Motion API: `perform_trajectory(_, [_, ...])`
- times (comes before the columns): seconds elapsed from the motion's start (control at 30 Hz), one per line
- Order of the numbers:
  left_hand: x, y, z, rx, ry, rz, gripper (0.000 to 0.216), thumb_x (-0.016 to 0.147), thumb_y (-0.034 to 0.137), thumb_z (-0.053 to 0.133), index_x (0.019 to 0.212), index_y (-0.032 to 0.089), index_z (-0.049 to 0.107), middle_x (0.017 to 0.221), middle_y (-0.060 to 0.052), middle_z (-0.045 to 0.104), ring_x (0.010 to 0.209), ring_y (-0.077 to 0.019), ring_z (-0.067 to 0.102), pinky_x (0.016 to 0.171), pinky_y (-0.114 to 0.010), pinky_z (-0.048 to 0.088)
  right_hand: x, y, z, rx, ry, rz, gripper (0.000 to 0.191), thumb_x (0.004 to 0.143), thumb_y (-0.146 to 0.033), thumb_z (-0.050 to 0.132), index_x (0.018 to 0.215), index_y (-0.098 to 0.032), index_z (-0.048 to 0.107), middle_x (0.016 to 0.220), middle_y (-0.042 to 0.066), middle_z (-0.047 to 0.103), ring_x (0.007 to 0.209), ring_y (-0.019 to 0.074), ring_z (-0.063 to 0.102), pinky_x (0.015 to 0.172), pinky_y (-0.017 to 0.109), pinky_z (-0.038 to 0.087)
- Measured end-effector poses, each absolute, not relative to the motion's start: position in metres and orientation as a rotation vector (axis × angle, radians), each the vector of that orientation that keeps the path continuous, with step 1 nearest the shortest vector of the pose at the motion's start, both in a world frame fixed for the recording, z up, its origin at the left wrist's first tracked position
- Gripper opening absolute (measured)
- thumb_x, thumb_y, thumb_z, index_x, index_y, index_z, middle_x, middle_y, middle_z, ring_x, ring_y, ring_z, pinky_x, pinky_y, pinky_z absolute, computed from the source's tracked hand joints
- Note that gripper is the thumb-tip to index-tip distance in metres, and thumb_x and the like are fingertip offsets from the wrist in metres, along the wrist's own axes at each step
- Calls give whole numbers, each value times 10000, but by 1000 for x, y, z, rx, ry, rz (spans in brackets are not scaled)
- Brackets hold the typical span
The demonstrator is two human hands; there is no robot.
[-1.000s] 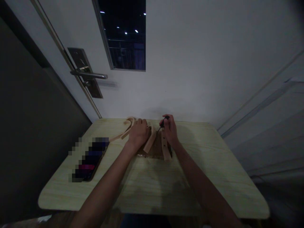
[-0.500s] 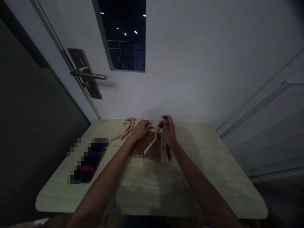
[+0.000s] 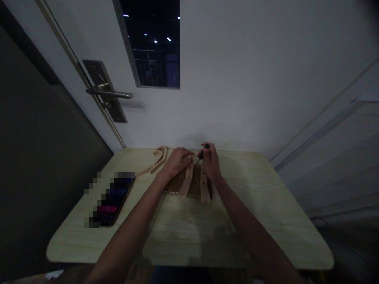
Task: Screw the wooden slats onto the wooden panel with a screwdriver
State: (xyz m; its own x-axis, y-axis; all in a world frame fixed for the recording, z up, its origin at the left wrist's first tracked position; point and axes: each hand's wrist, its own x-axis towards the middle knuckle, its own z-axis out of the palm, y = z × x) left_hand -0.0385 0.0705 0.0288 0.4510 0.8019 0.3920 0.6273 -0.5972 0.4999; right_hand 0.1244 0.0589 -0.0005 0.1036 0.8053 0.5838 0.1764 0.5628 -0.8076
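Dim room, light-wood table [image 3: 237,236] with rounded corners, pushed up to a plain white wall. Door on the left with a metal lever handle [image 3: 111,94]; dark window [image 3: 154,43] above it showing a few light spots. Work sits at the far middle of the table: brown board [image 3: 174,184] lying flat, two pale wooden strips on top, roughly parallel, running toward the near edge. Left hand [image 3: 177,159] grip is closed narrow on the far end of the left strip [image 3: 186,183]. Right hand [image 3: 211,163] grip is wrapped around a small black-handled tool [image 3: 205,148], held over the far end of the right strip [image 3: 203,185]; can't tell if the tip touches. Curved wooden pieces [image 3: 156,159] lie just left of the left hand, near the wall. Dark phone [image 3: 111,197] lies flat at the table's left side, well apart from the board. Near half of the table is bare wood, forearms crossing over it.
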Motion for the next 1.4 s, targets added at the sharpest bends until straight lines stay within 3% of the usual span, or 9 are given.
perform_trajectory(0.23, [-37,76,4,2245,1127,894,327,839,182,563,1160,172,624,960,-59,687,854,-171,630,757,-271,492,123,57,2,-917,-1373,563,325,951,-502,378,1095,-228,476,675,-39,537,619,116,525,633,256,431])
perform_trajectory(0.33, [-40,75,-2,2243,1129,867,213,895,292,524,1027,174,641,891,-43,694,821,-170,633,726,-260,481,123,57,2,-919,-1363,580,330,950,-502,381,1099,-226,483,673,-41,532,614,114,521,632,255,427])
perform_trajectory(0.47, [-40,68,-2,2320,1262,810,220,904,354,515,851,179,637,793,-30,675,750,-174,616,682,-260,458,122,56,0,-910,-1340,603,322,949,-500,388,1110,-236,481,683,-41,536,628,115,526,645,258,428])
perform_trajectory(0.8, [-33,57,-4,2280,1516,948,169,877,352,593,894,206,677,896,-39,700,887,-202,631,809,-313,457,122,54,0,-896,-1297,632,321,939,-512,410,1098,-241,476,678,-43,525,631,116,516,644,260,422])
perform_trajectory(1.13, [-31,55,-4,2266,1492,946,202,884,377,587,906,203,688,899,-36,685,860,-190,629,738,-287,454,123,53,5,-859,-1281,594,302,938,-494,429,1083,-234,482,673,-42,518,621,112,508,630,259,423])
perform_trajectory(1.4, [-35,55,-2,2303,1424,845,247,906,379,538,1033,197,646,980,-51,699,939,-205,629,804,-307,466,128,46,26,-839,-1304,568,292,923,-504,460,1041,-240,497,681,-24,601,638,124,578,659,278,468])
